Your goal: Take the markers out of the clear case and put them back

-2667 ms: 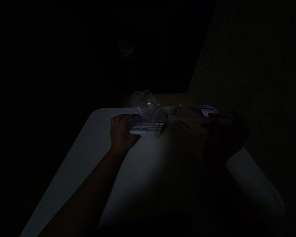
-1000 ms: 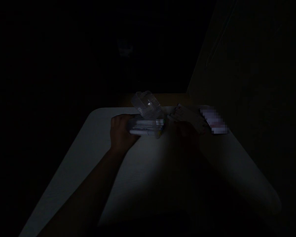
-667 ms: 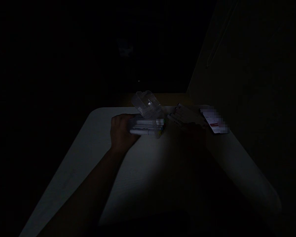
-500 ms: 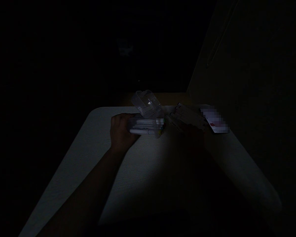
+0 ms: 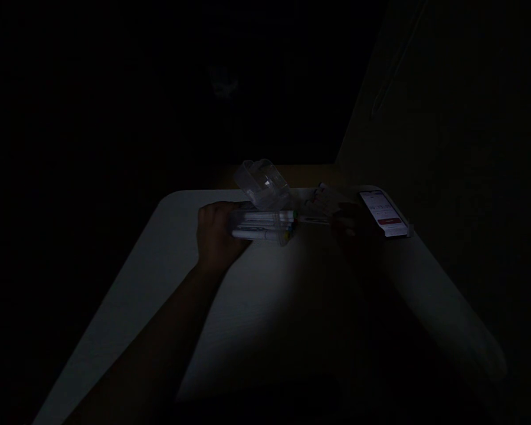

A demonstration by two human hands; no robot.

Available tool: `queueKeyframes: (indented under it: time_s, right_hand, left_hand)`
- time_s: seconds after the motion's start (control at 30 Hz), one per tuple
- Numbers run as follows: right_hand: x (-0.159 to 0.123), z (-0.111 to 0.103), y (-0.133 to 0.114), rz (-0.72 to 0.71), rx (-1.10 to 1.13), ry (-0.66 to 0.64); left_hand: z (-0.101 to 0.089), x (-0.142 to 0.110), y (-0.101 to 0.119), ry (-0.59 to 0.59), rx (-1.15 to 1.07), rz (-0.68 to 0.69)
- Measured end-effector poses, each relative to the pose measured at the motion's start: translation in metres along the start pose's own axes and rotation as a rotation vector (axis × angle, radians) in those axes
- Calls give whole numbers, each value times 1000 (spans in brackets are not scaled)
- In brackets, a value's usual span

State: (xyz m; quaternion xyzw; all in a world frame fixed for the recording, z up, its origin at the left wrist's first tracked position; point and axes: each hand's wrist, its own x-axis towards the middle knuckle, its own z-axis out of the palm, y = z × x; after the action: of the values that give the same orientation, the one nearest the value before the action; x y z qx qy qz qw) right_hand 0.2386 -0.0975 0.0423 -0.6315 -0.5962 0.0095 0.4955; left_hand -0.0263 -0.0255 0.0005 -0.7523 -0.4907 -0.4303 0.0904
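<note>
My left hand (image 5: 216, 230) is wrapped round a clear plastic case (image 5: 282, 241) lying on its side, its open end facing right. Several white markers (image 5: 259, 226) with coloured ends fill it. The case's transparent lid (image 5: 263, 182) stands tilted behind, touching or close to it. In deep shadow, my right hand (image 5: 351, 224) is closed on the right end of a white marker (image 5: 315, 220), which points left toward the case's opening. Just behind that hand lie several loose markers (image 5: 327, 196), partly hidden by it.
A lit phone (image 5: 384, 213) lies at the right edge of the white table (image 5: 159, 260), right of my right hand. Beyond the far edge is a brown strip (image 5: 312, 174). The surroundings are very dark, and a cable-like line (image 5: 393, 68) shows at upper right.
My right hand has moved slightly up, and the marker by its fingers has turned from slanted to nearly level, pointing at the case. My left hand and the case have stayed put.
</note>
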Motion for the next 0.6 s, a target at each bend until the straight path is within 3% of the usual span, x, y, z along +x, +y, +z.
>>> queueKeyframes:
  time_s: [0.27, 0.37, 0.47, 0.6]
  right_hand:
    - [-8, -8, -8, -86, 54, 494]
    - [-8, -8, -13, -69, 197, 646]
    - [-8, -8, -16, -67, 239, 691]
    - [-9, -5, -13, -95, 191, 576]
  left_hand:
    - [6, -3, -4, 58, -8, 51]
    - [7, -3, -6, 63, 31, 61]
    - [7, -3, -6, 77, 44, 68]
    - [6, -2, -4, 76, 44, 79]
